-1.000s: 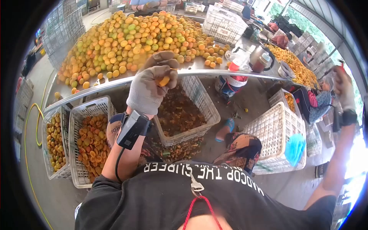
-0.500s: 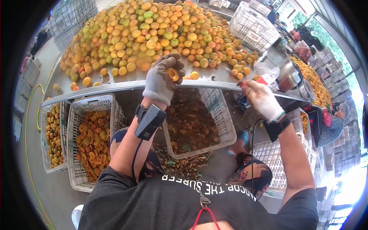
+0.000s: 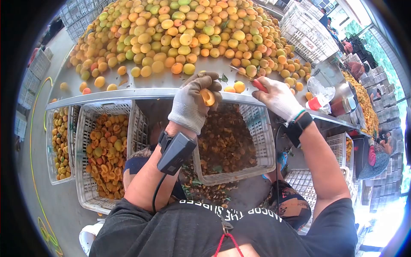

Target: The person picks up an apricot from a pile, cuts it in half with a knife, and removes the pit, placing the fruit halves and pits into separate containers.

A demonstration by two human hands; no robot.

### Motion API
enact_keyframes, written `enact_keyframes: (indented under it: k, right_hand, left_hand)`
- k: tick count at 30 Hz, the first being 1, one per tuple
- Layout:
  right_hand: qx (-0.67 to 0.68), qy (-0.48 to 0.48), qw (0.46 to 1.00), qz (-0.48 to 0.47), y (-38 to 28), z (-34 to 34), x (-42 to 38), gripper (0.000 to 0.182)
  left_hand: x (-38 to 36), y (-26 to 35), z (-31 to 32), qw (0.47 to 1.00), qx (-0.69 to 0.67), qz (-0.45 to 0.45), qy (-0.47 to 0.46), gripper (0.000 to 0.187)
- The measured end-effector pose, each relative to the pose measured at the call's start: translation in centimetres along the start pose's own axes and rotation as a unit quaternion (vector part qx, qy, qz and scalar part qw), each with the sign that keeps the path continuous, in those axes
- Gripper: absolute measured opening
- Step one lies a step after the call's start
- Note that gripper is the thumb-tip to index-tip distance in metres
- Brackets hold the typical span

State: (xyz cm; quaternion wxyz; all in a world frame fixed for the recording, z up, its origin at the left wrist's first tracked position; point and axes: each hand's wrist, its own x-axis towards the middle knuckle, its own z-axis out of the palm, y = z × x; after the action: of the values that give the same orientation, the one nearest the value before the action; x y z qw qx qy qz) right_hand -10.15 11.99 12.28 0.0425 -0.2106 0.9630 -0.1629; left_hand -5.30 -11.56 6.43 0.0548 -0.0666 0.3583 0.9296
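My left hand (image 3: 195,100), in a grey-brown glove, is closed round a cut apricot (image 3: 207,97) whose hollow inner face shows. My right hand (image 3: 276,96), in a white glove, grips the red handle (image 3: 260,85) of a small knife; its thin blade points up and left over the table. Both hands are above the near edge of the metal table (image 3: 154,92), apart from each other. Beyond them lies a large heap of whole apricots (image 3: 171,38). Below, between my hands, stands a crate (image 3: 235,176) with brown scraps in it.
At the lower left a crate (image 3: 92,201) holds apricot halves, beside another crate (image 3: 64,180) of apricots. On the right are a red-and-white cup (image 3: 316,103), a metal pot (image 3: 344,91) and a white crate (image 3: 309,36). A person in a patterned hat (image 3: 373,166) is at the far right.
The view has shifted. My right hand has moved closer to my left, bringing the knife nearer. The apricot in my left hand now shows its cut face.
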Motion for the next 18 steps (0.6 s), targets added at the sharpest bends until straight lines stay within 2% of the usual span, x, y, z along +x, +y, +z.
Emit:
enact_keyframes:
  k: [4,9,11,12,13,16,18]
  right_hand:
    - [0.075,-0.027,0.996,-0.029,0.0,1.9,2.3,0.039]
    - [0.083,-0.071,0.993,-0.034,-0.8,3.2,5.2,0.043]
    - [0.026,-0.118,0.992,-0.046,-0.8,4.3,6.4,0.043]
    - [0.025,-0.121,0.992,-0.039,-0.9,4.6,7.0,0.043]
    - [0.084,-0.113,0.989,-0.043,-0.8,4.9,7.3,0.039]
    - [0.068,-0.114,0.991,-0.003,-0.8,5.9,8.2,0.039]
    - [0.002,-0.079,0.997,0.001,-0.8,6.6,8.6,0.038]
  left_hand:
    - [0.0,0.1,-0.6,1.0,-0.001,-0.006,-0.019,0.022]
    - [0.0,0.5,-1.2,1.0,-0.004,-0.016,-0.018,0.024]
    - [-0.1,0.8,-1.2,1.0,-0.002,-0.017,-0.019,0.025]
    - [-0.2,1.0,-1.2,1.0,0.004,-0.017,-0.019,0.025]
    - [-0.3,1.0,-1.2,1.0,0.011,-0.016,-0.018,0.026]
    - [-0.6,1.1,-1.2,1.0,-0.002,-0.018,-0.025,0.026]
    - [-0.5,1.2,-1.3,0.999,-0.004,-0.02,-0.025,0.026]
